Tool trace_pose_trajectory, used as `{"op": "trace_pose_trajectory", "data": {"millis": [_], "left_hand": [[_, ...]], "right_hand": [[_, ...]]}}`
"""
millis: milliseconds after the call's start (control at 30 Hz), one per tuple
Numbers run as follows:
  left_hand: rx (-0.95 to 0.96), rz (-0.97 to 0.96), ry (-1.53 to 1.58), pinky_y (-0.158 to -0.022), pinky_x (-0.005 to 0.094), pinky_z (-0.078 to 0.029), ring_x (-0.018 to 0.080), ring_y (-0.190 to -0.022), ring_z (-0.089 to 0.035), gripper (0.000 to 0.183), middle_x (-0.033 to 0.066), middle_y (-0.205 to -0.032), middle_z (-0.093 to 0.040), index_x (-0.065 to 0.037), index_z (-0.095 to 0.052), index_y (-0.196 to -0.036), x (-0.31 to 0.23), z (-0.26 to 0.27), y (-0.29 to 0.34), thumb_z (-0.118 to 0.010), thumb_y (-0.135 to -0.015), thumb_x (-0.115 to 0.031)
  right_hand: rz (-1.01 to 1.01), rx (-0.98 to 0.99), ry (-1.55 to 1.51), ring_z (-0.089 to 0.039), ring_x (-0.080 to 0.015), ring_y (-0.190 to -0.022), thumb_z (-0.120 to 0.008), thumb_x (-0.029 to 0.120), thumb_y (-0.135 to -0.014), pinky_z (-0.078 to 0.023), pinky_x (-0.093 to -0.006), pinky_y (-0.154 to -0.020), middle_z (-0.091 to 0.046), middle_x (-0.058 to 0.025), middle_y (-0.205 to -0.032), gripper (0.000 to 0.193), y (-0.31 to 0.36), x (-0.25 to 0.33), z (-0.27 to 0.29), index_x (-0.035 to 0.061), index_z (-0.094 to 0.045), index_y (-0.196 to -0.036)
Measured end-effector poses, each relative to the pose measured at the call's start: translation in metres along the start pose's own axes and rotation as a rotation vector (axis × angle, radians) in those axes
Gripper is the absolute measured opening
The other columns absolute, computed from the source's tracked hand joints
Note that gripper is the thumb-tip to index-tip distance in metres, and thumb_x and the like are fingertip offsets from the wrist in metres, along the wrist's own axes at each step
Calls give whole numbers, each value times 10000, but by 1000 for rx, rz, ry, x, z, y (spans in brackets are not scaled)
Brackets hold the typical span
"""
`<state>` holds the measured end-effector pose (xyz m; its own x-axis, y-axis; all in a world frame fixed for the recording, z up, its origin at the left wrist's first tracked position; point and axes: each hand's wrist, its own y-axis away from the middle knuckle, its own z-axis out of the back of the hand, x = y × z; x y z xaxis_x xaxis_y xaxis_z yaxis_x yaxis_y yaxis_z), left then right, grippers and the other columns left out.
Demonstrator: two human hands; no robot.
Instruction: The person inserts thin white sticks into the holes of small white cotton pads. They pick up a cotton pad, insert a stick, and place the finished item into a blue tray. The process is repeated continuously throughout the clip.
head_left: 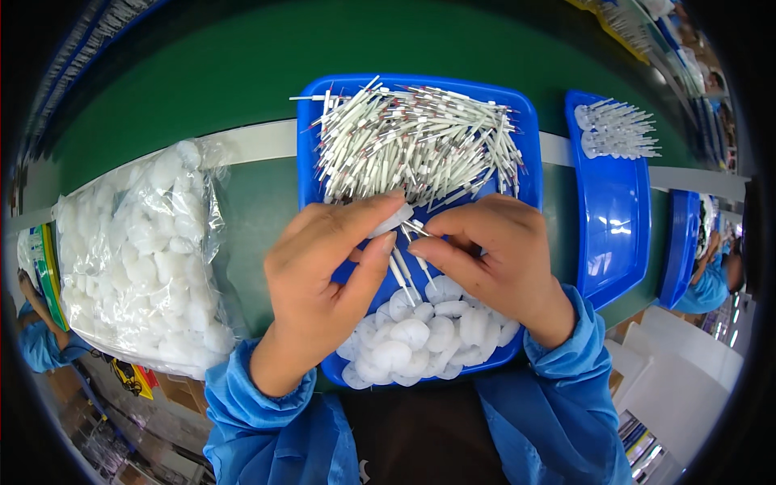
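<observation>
Over a blue tray (529, 162), my two hands meet at the middle. My left hand (319, 263) pinches a whitish plastic disc (392, 220) between thumb and fingers. Slim white rods (400, 271) hang from around the disc, pointing down toward me. At the disc's right side, my right hand (497, 255) grips the end of a thin white rod (416, 229) between thumb and forefinger. Many similar rods with dark and reddish tips lie in a heap (412, 145) in the tray's far half. Nearest me, a pile of translucent white discs (412, 339) fills the tray's front.
On the left lies a large clear bag (137, 259) full of white discs. To the right, a second blue tray (610, 234) holds discs with upright rods (618, 129) at its far end. Behind runs a green conveyor belt (242, 65). Other people work at both sides.
</observation>
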<state>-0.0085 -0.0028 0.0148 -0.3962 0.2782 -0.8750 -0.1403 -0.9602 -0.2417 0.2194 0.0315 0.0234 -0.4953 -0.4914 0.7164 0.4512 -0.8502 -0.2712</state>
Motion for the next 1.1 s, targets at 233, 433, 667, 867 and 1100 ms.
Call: {"op": "trace_pose_trajectory", "data": {"millis": [233,433,667,867,1100], "left_hand": [[-38,-171,-290,-665,331,-574,240,-741,-717,394,135,-1143,-833,-24,-808,-1255,3,-10,5,-815,-864,22],[-50,-34,-204,-615,334,-554,238,-635,-675,367,99,-861,-793,-9,-814,-1234,-1,-10,9,-833,-868,8],[-74,106,104,-648,331,-559,195,-715,-687,410,100,-923,-781,-18,-792,-1270,-4,-14,9,-873,-868,-42],[29,-26,129,-758,291,-578,200,-1040,-685,460,128,-1234,-741,-22,-763,-1276,5,-2,3,-902,-839,-61],[-141,-272,-94,-831,373,-532,262,-986,-682,533,71,-1201,-743,-90,-802,-1184,2,-8,0,-953,-675,-37]], "right_hand": [[27,-132,154,-696,-218,-587,-904,179,-843,-517,-348,-572,-711,-24,-686,167,5,-3,-13,100,-776,-915],[165,-132,258,-719,-235,-621,-929,98,-800,-530,-342,-605,-777,-66,-772,191,0,2,-13,65,-803,-940],[109,-169,200,-710,-237,-623,-939,85,-783,-526,-343,-609,-765,-61,-763,205,0,7,-10,57,-807,-938],[63,-141,-96,-750,-234,-819,-921,70,-785,-575,-340,-733,-768,-81,-916,300,-1,1,2,76,-820,-1068],[-119,19,-480,-739,-155,-927,-863,-11,-841,-580,-313,-831,-760,-74,-997,418,4,2,1,15,-742,-1241]]}}
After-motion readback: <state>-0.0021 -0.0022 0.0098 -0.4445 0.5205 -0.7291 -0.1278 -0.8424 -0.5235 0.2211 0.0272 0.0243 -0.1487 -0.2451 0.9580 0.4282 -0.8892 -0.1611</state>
